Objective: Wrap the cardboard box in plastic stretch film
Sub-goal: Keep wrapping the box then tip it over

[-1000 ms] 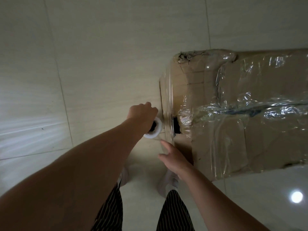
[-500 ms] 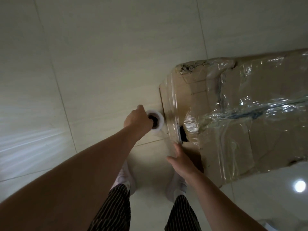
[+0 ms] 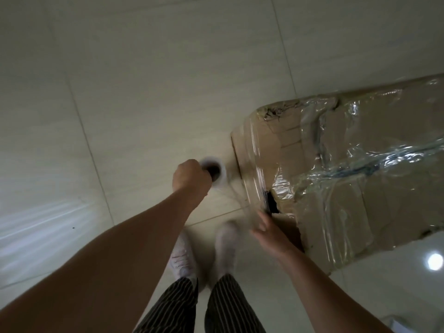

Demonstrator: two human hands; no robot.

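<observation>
A large cardboard box (image 3: 396,193) stands on the tiled floor at the right, its top and sides partly covered in shiny, crinkled stretch film (image 3: 374,162). My left hand (image 3: 191,180) grips the white roll of stretch film (image 3: 215,173) just left of the box's near corner. A clear sheet of film runs from the roll onto that corner. My right hand (image 3: 270,233), blurred, is held with straight fingers against the lower edge of the box's end face, beside a dark hand hole (image 3: 271,203).
Pale floor tiles (image 3: 144,80) spread to the left and beyond the box. My feet in white shoes (image 3: 224,246) stand just in front of the box corner. A bright ceiling-light reflection (image 3: 434,261) shows on the floor at the lower right.
My left hand has carried the roll away from me along the box's end, drawing out more film. My right hand stays by the box's lower edge. The view has swung, shifting the box rightward.
</observation>
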